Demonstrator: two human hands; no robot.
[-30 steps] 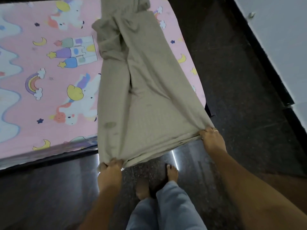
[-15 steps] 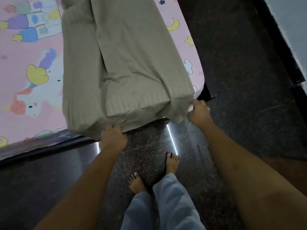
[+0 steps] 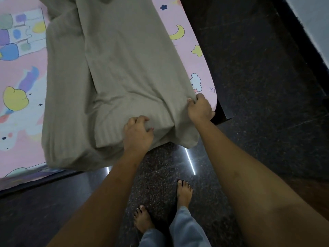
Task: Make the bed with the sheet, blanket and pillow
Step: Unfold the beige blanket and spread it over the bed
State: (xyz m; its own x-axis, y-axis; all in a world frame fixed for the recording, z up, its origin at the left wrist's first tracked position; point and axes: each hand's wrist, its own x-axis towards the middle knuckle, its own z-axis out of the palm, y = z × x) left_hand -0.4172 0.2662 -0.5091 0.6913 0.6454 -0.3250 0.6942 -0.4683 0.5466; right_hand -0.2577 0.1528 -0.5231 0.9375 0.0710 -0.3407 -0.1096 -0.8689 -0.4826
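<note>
text: none readable | labels: none | sheet (image 3: 185, 50): picture prints only, no words

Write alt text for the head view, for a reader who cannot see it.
Both hands, left hand and right hand, grip the near end of a bunched beige blanket lying along a pink cartoon-print sheet at the bed's corner. Below, bare feet stand on a dark speckled floor.

The blanket (image 3: 124, 72) lies lengthwise on the bed (image 3: 21, 122) near its right edge, its near end hanging over the foot edge, where the left hand (image 3: 138, 134) and, rightward by the corner, the right hand (image 3: 200, 108) grip it.
</note>
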